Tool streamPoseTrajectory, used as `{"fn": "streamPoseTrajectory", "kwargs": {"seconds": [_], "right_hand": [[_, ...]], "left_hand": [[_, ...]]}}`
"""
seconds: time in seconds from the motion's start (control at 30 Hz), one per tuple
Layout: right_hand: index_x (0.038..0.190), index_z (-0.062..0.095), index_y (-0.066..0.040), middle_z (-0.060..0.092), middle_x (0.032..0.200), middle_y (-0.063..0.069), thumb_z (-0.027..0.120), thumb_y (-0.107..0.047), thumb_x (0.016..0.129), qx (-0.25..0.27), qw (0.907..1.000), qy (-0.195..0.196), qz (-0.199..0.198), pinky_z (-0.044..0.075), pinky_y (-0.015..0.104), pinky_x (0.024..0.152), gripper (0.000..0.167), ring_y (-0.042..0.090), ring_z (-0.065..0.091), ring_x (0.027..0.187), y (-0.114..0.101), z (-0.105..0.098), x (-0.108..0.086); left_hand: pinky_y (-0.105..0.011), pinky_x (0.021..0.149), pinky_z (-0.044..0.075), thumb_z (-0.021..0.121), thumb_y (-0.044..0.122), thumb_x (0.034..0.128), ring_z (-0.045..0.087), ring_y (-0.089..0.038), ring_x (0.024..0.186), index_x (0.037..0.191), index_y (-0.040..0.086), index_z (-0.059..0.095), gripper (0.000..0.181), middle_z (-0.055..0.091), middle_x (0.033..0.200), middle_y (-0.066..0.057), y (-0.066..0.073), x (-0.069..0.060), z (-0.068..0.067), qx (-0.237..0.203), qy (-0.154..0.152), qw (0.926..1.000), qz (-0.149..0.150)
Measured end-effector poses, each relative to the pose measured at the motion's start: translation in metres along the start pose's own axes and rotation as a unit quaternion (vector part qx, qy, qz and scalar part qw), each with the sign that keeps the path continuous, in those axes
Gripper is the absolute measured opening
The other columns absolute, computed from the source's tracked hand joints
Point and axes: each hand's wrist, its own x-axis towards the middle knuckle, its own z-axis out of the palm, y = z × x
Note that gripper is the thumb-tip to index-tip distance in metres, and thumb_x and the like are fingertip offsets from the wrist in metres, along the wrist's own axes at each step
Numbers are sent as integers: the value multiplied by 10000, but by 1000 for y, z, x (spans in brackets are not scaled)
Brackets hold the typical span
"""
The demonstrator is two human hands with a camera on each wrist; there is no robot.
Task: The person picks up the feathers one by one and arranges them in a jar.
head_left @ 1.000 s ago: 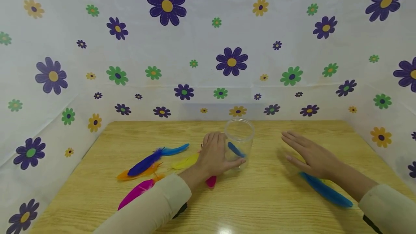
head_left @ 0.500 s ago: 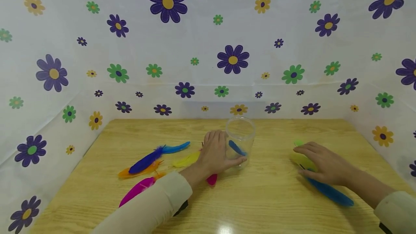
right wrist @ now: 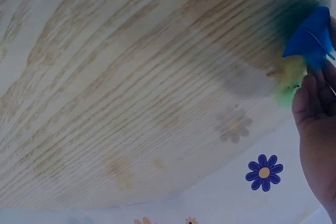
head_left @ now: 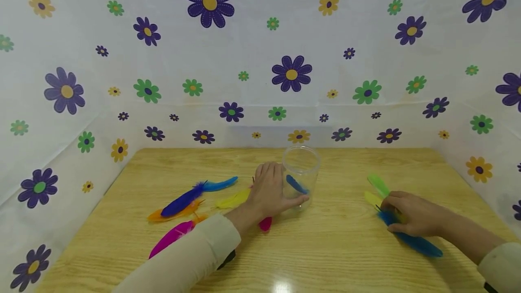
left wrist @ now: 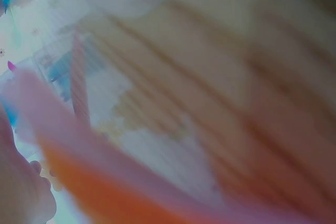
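We see the left hand (head_left: 266,193) set against the left side of the clear jar (head_left: 305,176), thumb stretched across its near wall, fingers reaching round the far side: a wide, open-arched grip on an upright jar. A blue piece (head_left: 296,184) shows through the wall.

Over to the right of the jar, we have the right hand (head_left: 415,214) with fingers bent and nearly together, pinching the large blue feather (head_left: 419,244) (a narrow gap, that one!). Just beyond those fingers, nearer the jar's depth, lie a green feather (head_left: 378,185) and a yellow feather (head_left: 371,198). Left of the jar, we spot a dark blue feather (head_left: 183,201) and a magenta feather (head_left: 172,238) on the worktop (head_left: 333,248).
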Motion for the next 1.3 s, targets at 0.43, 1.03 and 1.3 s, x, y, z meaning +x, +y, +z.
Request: {"fn": "streamPoseTrajectory", "kwargs": {"seconds": [0.43, 1.03, 1.3], "right_hand": [[1021, 669, -46, 540, 767, -84, 807, -222, 828, 1009, 9917, -694, 397, 397, 230, 559, 295, 7, 436, 650, 4, -3, 6], [1179, 539, 235, 671, 973, 149, 694, -80, 919, 3718, 9183, -860, 1054, 621, 356, 667, 437, 222, 696, 868, -3, -19, 14], [883, 600, -11, 652, 801, 15, 596, 8, 929, 5561, 8079, -1588, 1129, 595, 251, 669, 49, 90, 674, 729, 0, -15, 14]], "left_hand": [[-381, 891, 384, 657, 769, 737, 460, -227, 946, 1045, 62, 514, 785, 517, 966, -48, 1, -2, 0, -216, 130, 9997, 69], [-386, 919, 388, 645, 780, 742, 473, -231, 961, 1026, 67, 514, 779, 520, 966, -47, 1, -2, -2, -217, -6, 9998, 15], [-385, 924, 387, 649, 775, 743, 476, -230, 966, 1035, 65, 517, 779, 520, 966, -45, 1, -2, -2, -215, 5, 9998, 7]]}}
